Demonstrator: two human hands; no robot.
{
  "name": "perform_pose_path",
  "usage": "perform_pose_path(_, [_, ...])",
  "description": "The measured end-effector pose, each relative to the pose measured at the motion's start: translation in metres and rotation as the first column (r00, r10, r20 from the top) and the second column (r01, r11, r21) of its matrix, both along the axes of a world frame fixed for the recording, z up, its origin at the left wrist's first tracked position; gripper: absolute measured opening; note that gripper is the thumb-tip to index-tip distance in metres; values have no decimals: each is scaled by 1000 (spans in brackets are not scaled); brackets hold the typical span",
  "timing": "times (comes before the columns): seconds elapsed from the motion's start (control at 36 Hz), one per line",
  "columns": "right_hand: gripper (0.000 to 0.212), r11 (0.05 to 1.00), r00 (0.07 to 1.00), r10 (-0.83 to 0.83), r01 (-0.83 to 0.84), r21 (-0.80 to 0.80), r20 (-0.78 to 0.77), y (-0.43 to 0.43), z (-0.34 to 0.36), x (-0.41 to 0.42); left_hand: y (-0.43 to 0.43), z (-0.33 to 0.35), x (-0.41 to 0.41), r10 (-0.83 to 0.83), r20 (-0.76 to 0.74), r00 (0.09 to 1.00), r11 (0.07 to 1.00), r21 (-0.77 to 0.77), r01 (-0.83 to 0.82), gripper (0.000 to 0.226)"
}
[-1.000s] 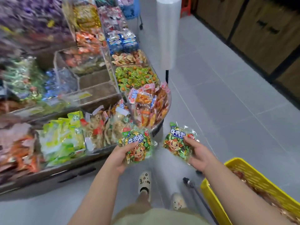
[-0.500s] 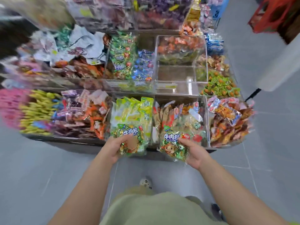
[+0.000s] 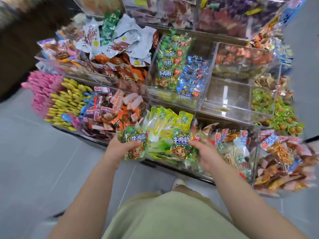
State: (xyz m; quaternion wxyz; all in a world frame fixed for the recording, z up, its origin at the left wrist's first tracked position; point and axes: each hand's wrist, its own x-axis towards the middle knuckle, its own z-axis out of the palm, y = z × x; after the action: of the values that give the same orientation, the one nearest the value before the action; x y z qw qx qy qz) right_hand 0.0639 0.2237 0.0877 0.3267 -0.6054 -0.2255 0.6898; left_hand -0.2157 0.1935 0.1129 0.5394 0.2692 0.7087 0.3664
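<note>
My left hand (image 3: 119, 147) grips a green beef-cube snack bag (image 3: 133, 144) with a cartoon cow on it. My right hand (image 3: 203, 152) grips a second bag of the same kind (image 3: 183, 146). Both bags hang upright in front of the lowest row of clear bins. A bin one tier up holds more of these green bags (image 3: 168, 64), beside blue ones (image 3: 191, 78).
A tiered display of clear acrylic bins (image 3: 226, 100) full of wrapped snacks fills the view ahead. One bin in the middle tier looks almost bare. Yellow-green packs (image 3: 165, 118) lie right behind my hands. Grey tiled floor (image 3: 34, 161) spreads to the left.
The view has swung left from the aisle and yellow basket to face the snack display. Both hands, still holding their bags, have come closer to the front bins.
</note>
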Motion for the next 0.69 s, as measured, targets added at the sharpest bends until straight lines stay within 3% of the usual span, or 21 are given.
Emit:
perform_pose_path(0.11, [94,996,997,58,-61,65,45,37,7,-4,22,7,0,68,-26,997,997,41,-67,45])
perform_pose_path(0.22, [79,993,997,52,-57,102,55,78,14,-7,48,17,1,132,-48,990,989,73,-129,49])
perform_pose_path(0.33, [51,988,996,82,-87,129,38,113,29,-11,76,34,0,104,-13,995,991,84,-102,77])
perform_pose_path(0.39, [33,985,996,89,-90,146,14,129,37,-16,90,43,-1,104,2,995,991,80,-104,105])
perform_pose_path(0.42, [33,985,997,79,-81,154,18,137,39,-18,98,47,-2,93,6,996,993,71,-93,116])
perform_pose_path(0.53, [52,980,997,8,-22,197,74,167,51,-33,131,60,-15,66,1,998,994,91,-66,125])
perform_pose_path(0.58, [43,976,995,-9,-13,219,100,184,56,-41,149,62,-23,45,38,998,990,130,-49,114])
perform_pose_path(0.64, [32,969,990,-26,-10,246,140,200,61,-51,166,64,-34,-1,16,1000,985,170,-2,76])
perform_pose_path(0.69, [39,962,981,-52,-2,275,189,215,63,-62,180,70,-45,-74,-43,996,981,176,80,61])
